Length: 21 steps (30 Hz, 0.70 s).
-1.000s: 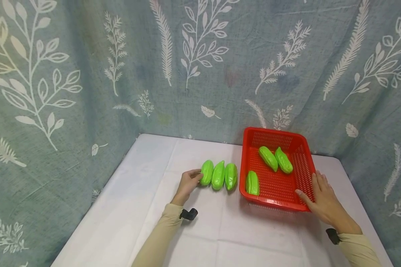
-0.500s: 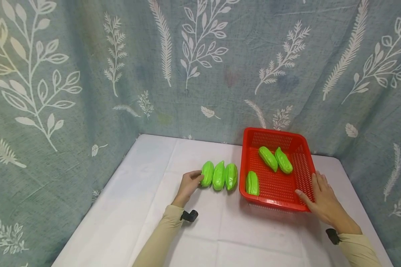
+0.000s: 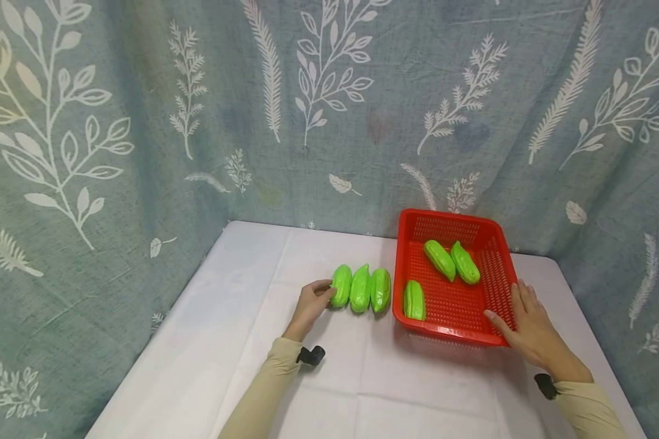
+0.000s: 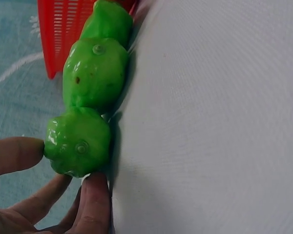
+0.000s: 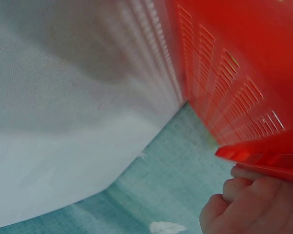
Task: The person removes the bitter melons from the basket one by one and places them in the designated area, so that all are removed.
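Note:
Three green ribbed gourds stand in a row on the table: a left one [image 3: 341, 285], a middle one [image 3: 360, 289] and a right one [image 3: 381, 290]. My left hand [image 3: 310, 305] touches the left gourd's outer side, the thumb [image 4: 19, 152] high on it and fingertips [image 4: 96, 187] lower down. The right gourd lies close to a red plastic basket [image 3: 445, 331], which holds three more gourds [image 3: 440, 260]. At the basket's front right corner, my right hand [image 3: 535, 332] holds the rim, thumb over it and fingers along the outer wall. The thumb is hidden in the right wrist view.
A white cloth [image 3: 329, 402] covers the table. Grey-green curtains [image 3: 329, 158] with white leaf prints hang behind the table and along both sides. Dark wrist cameras [image 3: 310, 355] sit on both wrists.
The left gourd has shifted very slightly right with my left hand against it, and its neighbours moved a touch too. My right hand and the basket look unchanged.

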{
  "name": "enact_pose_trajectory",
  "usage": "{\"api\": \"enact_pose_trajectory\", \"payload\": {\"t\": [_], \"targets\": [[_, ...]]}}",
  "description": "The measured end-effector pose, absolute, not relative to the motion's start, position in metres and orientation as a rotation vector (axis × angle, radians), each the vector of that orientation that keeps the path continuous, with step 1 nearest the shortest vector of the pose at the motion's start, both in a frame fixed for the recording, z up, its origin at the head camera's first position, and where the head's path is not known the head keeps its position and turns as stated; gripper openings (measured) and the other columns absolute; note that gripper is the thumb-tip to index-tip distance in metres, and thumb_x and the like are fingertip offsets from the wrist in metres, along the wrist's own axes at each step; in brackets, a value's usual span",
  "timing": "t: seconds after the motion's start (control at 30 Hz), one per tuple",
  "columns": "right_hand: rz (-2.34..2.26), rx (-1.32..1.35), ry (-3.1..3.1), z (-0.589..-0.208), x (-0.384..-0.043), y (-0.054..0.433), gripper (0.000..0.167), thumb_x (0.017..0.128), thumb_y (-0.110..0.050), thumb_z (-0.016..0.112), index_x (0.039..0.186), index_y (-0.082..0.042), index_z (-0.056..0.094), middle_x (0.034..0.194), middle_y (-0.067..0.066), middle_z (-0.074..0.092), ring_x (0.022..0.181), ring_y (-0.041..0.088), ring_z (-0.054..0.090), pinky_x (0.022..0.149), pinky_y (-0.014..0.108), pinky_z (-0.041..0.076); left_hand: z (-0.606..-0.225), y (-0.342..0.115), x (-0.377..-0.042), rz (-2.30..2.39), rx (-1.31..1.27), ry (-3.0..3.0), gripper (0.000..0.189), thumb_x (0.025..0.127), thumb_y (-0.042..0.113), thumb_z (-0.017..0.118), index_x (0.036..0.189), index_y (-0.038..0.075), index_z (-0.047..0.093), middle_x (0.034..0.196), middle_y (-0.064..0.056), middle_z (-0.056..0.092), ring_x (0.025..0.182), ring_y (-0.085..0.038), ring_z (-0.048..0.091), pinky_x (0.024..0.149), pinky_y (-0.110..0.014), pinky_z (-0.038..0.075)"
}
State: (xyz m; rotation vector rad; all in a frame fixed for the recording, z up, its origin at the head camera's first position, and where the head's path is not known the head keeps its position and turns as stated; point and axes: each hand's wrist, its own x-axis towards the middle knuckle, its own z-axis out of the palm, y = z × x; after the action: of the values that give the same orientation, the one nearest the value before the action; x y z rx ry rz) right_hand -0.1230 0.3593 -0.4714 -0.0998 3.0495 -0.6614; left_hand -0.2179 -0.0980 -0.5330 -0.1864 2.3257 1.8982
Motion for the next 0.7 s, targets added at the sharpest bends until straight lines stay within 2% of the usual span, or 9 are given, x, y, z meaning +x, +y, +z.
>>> {"api": "enact_pose_trajectory", "payload": {"t": [0.27, 0.53, 0.7], "targets": [[-0.671, -0.11, 3.057, -0.471, -0.122, 0.359, 0.104, 0.102, -0.056, 0.05, 0.159, 0.013, -0.004, 0.166, 0.04, -0.003, 0.153, 0.06, -0.004, 0.12, 0.08, 0.01, -0.533, -0.101, -0.217, 1.914, -0.205, 2.313, 0.043, 0.103, 0.023, 0.061, 0.139, -0.002, 0.06, 0.131, -0.023, 0.067, 0.114, -0.028, 0.068, 0.093, -0.036, 0.063], [-0.644, -0.107, 3.054, -0.471, -0.124, 0.36, 0.105, 0.102, -0.059, 0.047, 0.16, 0.011, -0.005, 0.166, 0.039, -0.003, 0.153, 0.06, -0.003, 0.119, 0.081, 0.011, -0.534, -0.108, -0.219, 1.968, -0.224, 2.313, 0.043, 0.103, 0.021, 0.06, 0.136, -0.006, 0.061, 0.125, -0.026, 0.068, 0.105, -0.027, 0.071, 0.091, -0.035, 0.063], [-0.616, -0.127, 3.067, -0.469, -0.124, 0.36, 0.104, 0.102, -0.06, 0.047, 0.159, 0.012, -0.003, 0.166, 0.04, -0.002, 0.154, 0.059, -0.003, 0.121, 0.08, 0.008, -0.535, -0.117, -0.22, 1.956, -0.251, 2.334, 0.041, 0.103, 0.023, 0.06, 0.135, -0.003, 0.063, 0.124, -0.024, 0.07, 0.104, -0.026, 0.072, 0.093, -0.036, 0.063]]}}
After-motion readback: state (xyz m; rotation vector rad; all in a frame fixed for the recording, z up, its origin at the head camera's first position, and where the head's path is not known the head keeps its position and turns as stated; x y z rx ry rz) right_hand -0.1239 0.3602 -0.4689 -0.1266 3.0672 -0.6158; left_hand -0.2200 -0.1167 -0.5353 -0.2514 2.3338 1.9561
